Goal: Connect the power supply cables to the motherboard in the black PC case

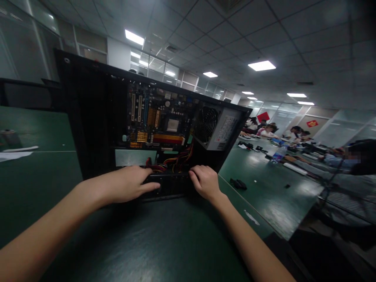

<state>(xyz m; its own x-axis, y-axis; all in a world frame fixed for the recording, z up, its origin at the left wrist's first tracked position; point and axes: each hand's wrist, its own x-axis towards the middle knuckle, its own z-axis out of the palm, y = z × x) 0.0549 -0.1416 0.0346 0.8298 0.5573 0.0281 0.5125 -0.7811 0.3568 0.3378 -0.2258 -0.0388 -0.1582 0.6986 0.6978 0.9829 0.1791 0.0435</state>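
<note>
A black computer case (pixel 91 113) stands on the green table with its open side facing me. Its near edge is gripped by both hands. My left hand (pixel 127 184) has its fingers hooked over this edge and its thumb along the outer face. Farther right, my right hand (pixel 206 182) curls over the same edge, its fingertips just inside. Within the case are a motherboard (pixel 147 133) with yellow and red slots, and a power supply (pixel 226 127) with a round fan (pixel 205 121). Red, yellow and black cables (pixel 182 156) bunch between the hands.
The green table (pixel 141 243) extends to both sides. At left lie white paper (pixel 14 156) and a roll of tape (pixel 9 136). A small black object (pixel 238 184), a plastic scrap (pixel 252 217) and a water bottle (pixel 278 154) are to the right. Several people sit farther off.
</note>
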